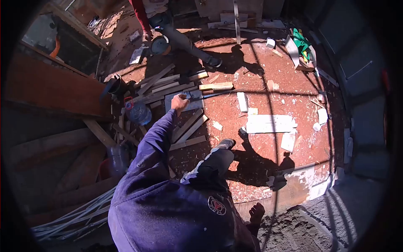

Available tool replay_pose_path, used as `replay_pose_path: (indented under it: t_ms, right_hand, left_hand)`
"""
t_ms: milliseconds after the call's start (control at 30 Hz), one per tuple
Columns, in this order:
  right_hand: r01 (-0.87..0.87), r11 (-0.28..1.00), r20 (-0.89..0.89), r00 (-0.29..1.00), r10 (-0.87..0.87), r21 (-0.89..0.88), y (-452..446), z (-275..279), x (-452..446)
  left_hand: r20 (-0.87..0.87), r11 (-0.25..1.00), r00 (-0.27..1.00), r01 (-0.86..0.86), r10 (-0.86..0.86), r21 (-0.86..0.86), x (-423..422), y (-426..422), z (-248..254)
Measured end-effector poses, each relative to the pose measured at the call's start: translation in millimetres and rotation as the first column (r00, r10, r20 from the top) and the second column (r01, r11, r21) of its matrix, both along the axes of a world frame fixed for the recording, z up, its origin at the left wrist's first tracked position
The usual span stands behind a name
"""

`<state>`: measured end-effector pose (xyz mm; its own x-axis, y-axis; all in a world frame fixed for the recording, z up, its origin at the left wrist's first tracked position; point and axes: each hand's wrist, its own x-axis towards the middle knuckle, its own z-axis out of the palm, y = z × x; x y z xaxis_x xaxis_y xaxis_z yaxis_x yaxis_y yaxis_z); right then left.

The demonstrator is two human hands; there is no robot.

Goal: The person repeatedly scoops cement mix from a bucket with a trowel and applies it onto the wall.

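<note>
My left hand (179, 103) reaches forward on a stretched arm, its fingers closed. Whatever it grips, if anything, is hidden beneath the hand. Just past it lies a grey flat panel (195, 103) on the ground, with a dark narrow object (216, 94) running off to the right. Wooden planks (191, 124) lie beside and below the panel. Low at my right side, my right hand (257, 213) hangs in shadow with curled fingers, and nothing shows in it. Rough grey mortar or concrete (289, 229) lies near that hand.
Another person's red sleeve (140, 14) and a bucket (160, 45) appear at the top. A clear water jug (139, 113) stands left of the planks. White boards (270, 124) lie on the red soil. A box with green cloth (300, 52) stands far right; pale rods (77, 216) lie lower left.
</note>
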<state>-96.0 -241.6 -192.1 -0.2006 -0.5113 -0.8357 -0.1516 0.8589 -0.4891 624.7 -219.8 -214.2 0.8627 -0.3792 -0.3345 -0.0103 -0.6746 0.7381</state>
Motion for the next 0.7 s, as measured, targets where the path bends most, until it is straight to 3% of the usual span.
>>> replay_pose_path:
  t_ms: [33, 67, 133, 167, 233, 267, 333, 367, 400, 467, 500, 533, 567, 600, 633, 667, 700]
  right_hand:
    - [-0.006, 1.0, 0.128, 0.992, 0.007, -0.008, 20, -6, -12]
    - [-0.09, 0.994, 0.418, 0.907, 0.054, 0.067, 36, -39, -51]
    - [0.072, 0.985, 0.038, 0.996, -0.079, 0.159, 73, -29, -27]
    - [0.098, 0.979, 0.018, 0.995, -0.103, 0.181, 86, -13, -29]
    - [0.193, 0.914, 0.108, 0.963, -0.246, 0.357, 96, 5, -21]
    - [0.081, 0.949, 0.229, 0.961, -0.156, 0.304, 104, 8, -21]
    - [0.229, 0.887, 0.125, 0.945, -0.301, 0.401, 108, -2, -23]
    - [0.071, 0.88, 0.242, 0.948, -0.205, 0.469, 99, -5, -29]
    - [-0.159, 0.963, -0.168, 0.966, 0.197, 0.216, 100, -13, -5]
    - [-0.211, 0.959, -0.061, 0.972, 0.226, 0.191, 65, -17, 11]
    - [-0.233, 0.955, -0.049, 0.968, 0.246, 0.186, 35, -7, 37]
    - [-0.003, 0.995, 0.042, 0.999, -0.001, 0.104, 55, -44, 25]
    - [-0.034, 0.989, -0.054, 0.998, 0.042, 0.146, 22, -20, 59]
    - [-0.113, 0.981, -0.183, 0.973, 0.141, 0.156, 11, -24, 74]
    - [-0.325, 0.944, -0.226, 0.917, 0.327, 0.046, 12, -35, 74]
    - [-0.203, 0.971, -0.228, 0.947, 0.228, 0.127, -18, -20, 97]
    - [-0.114, 0.989, -0.146, 0.981, 0.126, 0.09, -15, -32, 97]
  left_hand:
    - [0.087, 1.0, 0.996, 0.007, -0.01, 0.028, 2, -5, 32]
    - [0.136, 1.0, 0.991, 0.014, -0.014, 0.002, 26, -4, 15]
    - [0.207, 0.995, 0.978, -0.002, -0.018, 0.1, 62, -14, 1]
    - [0.226, 0.994, 0.974, -0.045, 0.021, 0.104, 66, -25, 9]
    - [0.273, 0.996, 0.962, -0.031, 0.006, 0.088, 104, -44, -27]
    - [0.288, 0.993, 0.957, -0.01, -0.023, 0.114, 111, -57, -33]
    - [0.466, 0.982, 0.884, -0.048, -0.042, 0.18, 127, -97, -48]
    - [0.504, 0.997, 0.864, -0.02, -0.023, 0.08, 131, -124, -34]
    - [0.595, 0.986, 0.803, -0.075, -0.026, 0.146, 170, -132, -72]
    - [0.71, 0.973, 0.704, -0.155, -0.012, 0.169, 207, -156, -100]
    - [0.433, 0.997, 0.901, -0.034, -0.001, 0.073, 230, -162, -109]
    - [0.27, 0.998, 0.961, 0.059, -0.065, 0.031, 231, -165, -103]
    - [0.091, 0.991, 0.987, 0.132, -0.13, -0.019, 230, -169, -99]
    - [-0.086, 0.981, 0.978, 0.183, -0.188, -0.062, 229, -174, -95]
    - [0.16, 0.723, 0.733, 0.679, -0.661, -0.125, 268, -141, -126]
    - [-0.001, 0.835, 0.851, 0.514, -0.524, -0.198, 212, -155, -95]
    - [-0.167, 0.921, 0.927, 0.287, -0.337, -0.265, 146, -173, -57]
